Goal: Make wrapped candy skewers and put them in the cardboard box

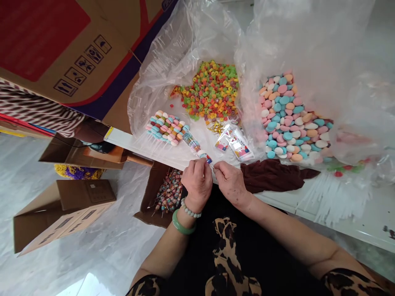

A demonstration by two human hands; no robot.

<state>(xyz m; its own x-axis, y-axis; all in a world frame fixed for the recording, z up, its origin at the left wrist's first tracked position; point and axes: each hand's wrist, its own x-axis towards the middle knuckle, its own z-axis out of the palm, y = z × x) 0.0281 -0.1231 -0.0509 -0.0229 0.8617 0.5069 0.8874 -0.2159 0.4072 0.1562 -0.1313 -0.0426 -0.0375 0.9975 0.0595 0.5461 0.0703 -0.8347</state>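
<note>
My left hand (198,181) is closed at the table's front edge, pinching the near end of a clear printed wrapper (191,142) with candies showing near my fingers. My right hand (231,181) is closed just beside it, fingertips together on something too small to make out. Beyond my left hand lies a group of pastel candy skewers (166,128). Flat printed packets (237,144) and gold twist ties (217,126) rest ahead of my right hand. Colourful ring candies (212,90) and pastel disc candies (286,119) lie on clear plastic farther back.
A brown cloth (271,176) and white sticks (336,197) lie at the right. Below the table's left end, an open carton (148,195) holds many finished-looking skewers. A large carton (83,53) stands upper left; an open box (64,213) sits on the floor. Someone's striped clothing shows behind.
</note>
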